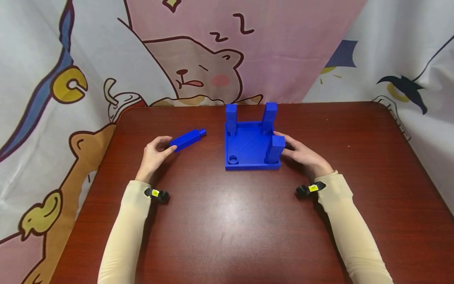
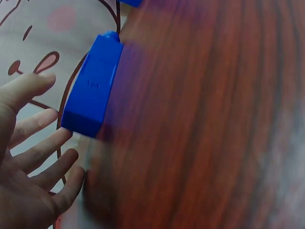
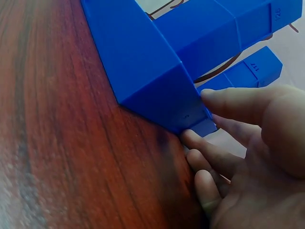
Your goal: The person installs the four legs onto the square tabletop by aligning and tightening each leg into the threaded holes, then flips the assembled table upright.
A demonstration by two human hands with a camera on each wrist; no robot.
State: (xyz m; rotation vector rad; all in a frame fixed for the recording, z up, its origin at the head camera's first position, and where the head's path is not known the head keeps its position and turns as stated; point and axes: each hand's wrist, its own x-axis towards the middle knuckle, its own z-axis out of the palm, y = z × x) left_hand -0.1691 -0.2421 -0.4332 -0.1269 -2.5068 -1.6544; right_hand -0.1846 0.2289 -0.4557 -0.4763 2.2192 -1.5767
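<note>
Block point(image 1: 185, 141) beside left fingers point(image 2: 45, 149), perhaps touching.

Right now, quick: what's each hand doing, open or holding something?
Left hand: open beside the loose blue square-sided leg, not gripping it.
Right hand: open at the side of the blue square tray-like base; no grip visible.

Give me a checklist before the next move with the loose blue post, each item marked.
1. Near-left socket of the tray unfilled: ok, no post in it.
2. Posts at the other three corners upright: ok.
3. Loose post gripped by left hand: not ok, the left wrist view shows the thumb apart from it.
4. Loose post's narrow end at the socket: not ok, it is left of the tray.
5. Right hand beside the tray's right wall: ok.
6. Tray held firmly: cannot tell.
</note>
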